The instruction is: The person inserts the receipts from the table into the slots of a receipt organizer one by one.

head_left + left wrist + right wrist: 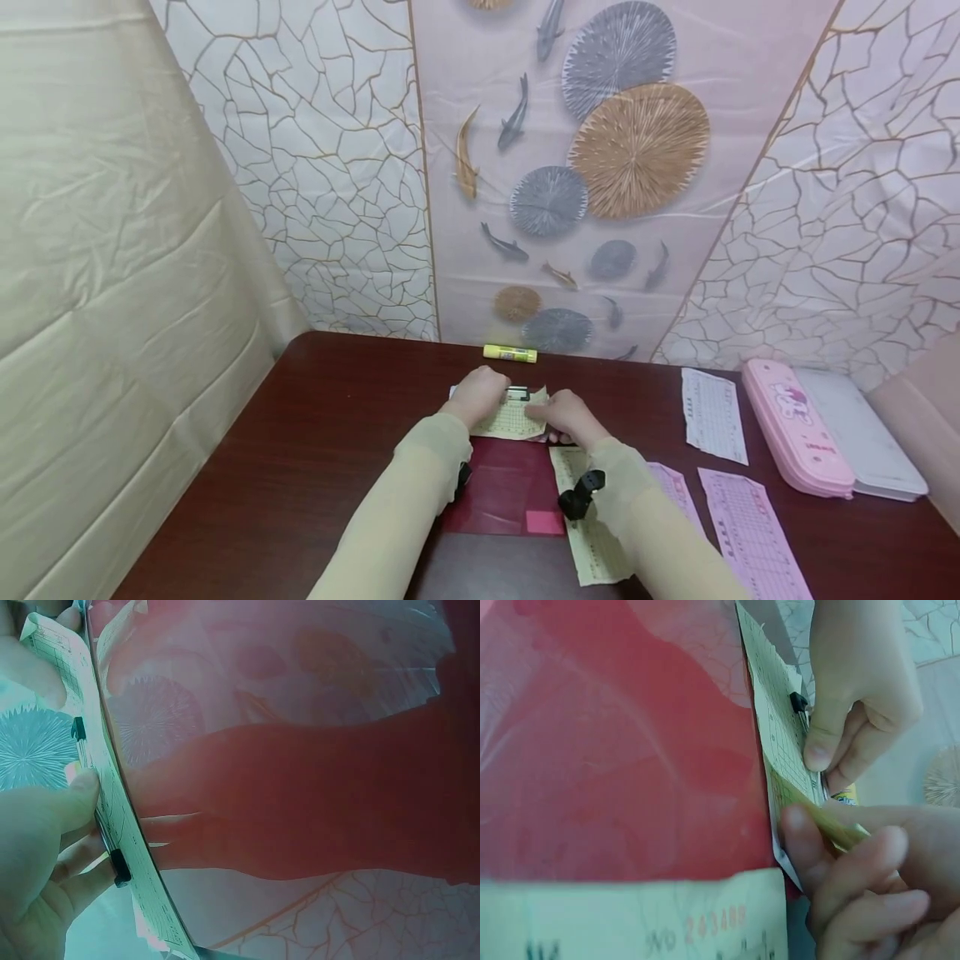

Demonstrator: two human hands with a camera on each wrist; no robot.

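Note:
A glossy dark red folder (498,492) lies on the table in front of the person. At its far edge are yellow printed paper slips (510,421) and a metal clip (517,393) with black ends. My left hand (480,393) grips that clip, thumb on the near side and fingers behind, as the left wrist view shows at the clip's black end (120,866). With its thumb and fingers, my right hand (567,417) pinches the slips' right edge, which bends up in the right wrist view at the slip (787,739). Whether the clip is fastened is unclear.
A yellow glue stick (510,353) lies behind the hands. Another yellow slip (596,542) is under the right forearm. Further right are purple slips (753,533), a white slip (712,414), a pink pencil case (798,425) and a pale flat case (862,433).

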